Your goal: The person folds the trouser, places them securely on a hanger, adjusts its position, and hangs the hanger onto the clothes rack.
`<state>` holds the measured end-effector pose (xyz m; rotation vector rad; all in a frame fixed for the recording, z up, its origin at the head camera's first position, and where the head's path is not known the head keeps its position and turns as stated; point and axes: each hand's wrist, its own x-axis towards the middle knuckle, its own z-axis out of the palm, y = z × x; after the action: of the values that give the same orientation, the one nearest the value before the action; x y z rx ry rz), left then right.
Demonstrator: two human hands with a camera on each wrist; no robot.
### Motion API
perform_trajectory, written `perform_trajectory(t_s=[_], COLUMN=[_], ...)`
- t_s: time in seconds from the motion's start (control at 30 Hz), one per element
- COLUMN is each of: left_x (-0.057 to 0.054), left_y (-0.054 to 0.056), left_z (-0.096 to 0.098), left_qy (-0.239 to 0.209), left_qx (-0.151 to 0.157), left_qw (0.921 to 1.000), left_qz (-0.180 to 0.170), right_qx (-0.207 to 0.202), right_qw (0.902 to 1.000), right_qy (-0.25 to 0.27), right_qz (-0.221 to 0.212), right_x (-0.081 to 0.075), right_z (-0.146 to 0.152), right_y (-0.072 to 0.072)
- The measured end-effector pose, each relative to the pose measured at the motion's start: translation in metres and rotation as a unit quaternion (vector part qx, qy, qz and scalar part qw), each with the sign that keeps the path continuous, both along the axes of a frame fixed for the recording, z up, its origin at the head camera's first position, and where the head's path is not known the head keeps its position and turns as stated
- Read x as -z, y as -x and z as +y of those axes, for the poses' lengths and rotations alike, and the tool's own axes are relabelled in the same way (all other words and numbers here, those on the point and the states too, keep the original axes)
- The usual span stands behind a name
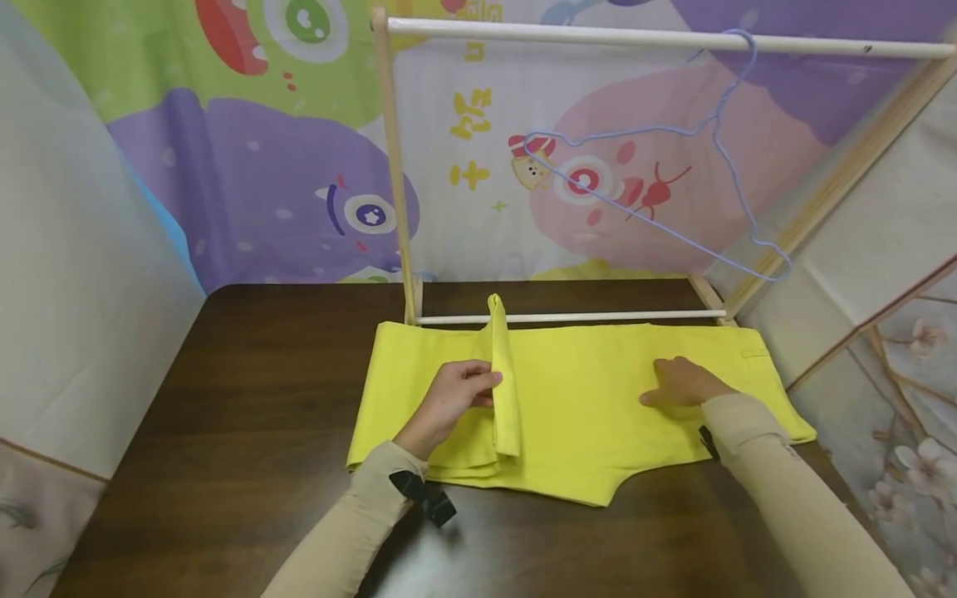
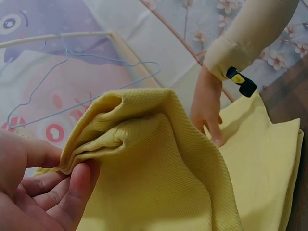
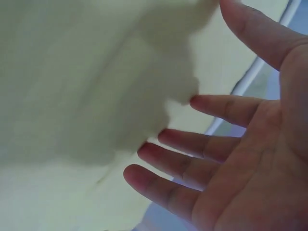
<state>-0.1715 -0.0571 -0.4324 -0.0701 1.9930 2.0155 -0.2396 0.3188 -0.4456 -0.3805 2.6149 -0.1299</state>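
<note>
Yellow trousers [image 1: 576, 390] lie folded lengthwise on a dark brown table, waist end to the right, leg end doubled over at the left. My left hand [image 1: 452, 394] pinches a raised fold of the leg between thumb and fingers, and the fold stands up from the rest. In the left wrist view the left hand [image 2: 53, 187] holds several bunched layers of the trousers [image 2: 149, 163]. Over the waist part is my right hand [image 1: 688, 384], fingertips at the cloth. The right wrist view has the right hand [image 3: 231, 144] with fingers spread and extended toward the yellow fabric [image 3: 72, 96].
Behind the trousers stands a rack with a white top rail [image 1: 568, 33], wooden posts and a low white bar [image 1: 598, 316]. A blue wire hanger [image 1: 658, 220] hangs from the rail. Brown table surface [image 1: 247, 399] shows at left and front. A cartoon-printed cloth [image 1: 284, 166] covers the back.
</note>
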Motion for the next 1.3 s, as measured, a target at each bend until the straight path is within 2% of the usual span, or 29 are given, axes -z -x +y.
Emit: perform_trajectory(t_s=[0.1, 0.33, 0.6, 0.87, 1.3], left_x=[0.001, 0.002, 0.0, -0.001, 0.002], left_y=[0.0, -0.001, -0.003, -0.003, -0.004], left_z=[0.001, 0.003, 0.006, 0.01, 0.014], left_qy=[-0.004, -0.009, -0.005, -0.014, -0.01], left_qx=[-0.001, 0.0, 0.0, -0.012, -0.016], left_qw=[1.0, 1.0, 1.0, 0.9998, 0.9998], left_qz=[0.0, 0.0, -0.004, -0.006, -0.004], right_qx=[-0.012, 0.0, 0.001, -0.017, -0.023], right_qw=[0.9998, 0.9965, 0.9916, 0.9811, 0.9601], right_qy=[0.017, 0.084, 0.122, 0.177, 0.266], right_qz=[-0.004, -0.004, 0.042, 0.075, 0.085], right_x=[-0.008, -0.026, -0.039, -0.052, -0.06], right_z=[-0.008, -0.036, -0.062, -0.088, -0.133], right_y=[0.001, 0.002, 0.0, 0.001, -0.001])
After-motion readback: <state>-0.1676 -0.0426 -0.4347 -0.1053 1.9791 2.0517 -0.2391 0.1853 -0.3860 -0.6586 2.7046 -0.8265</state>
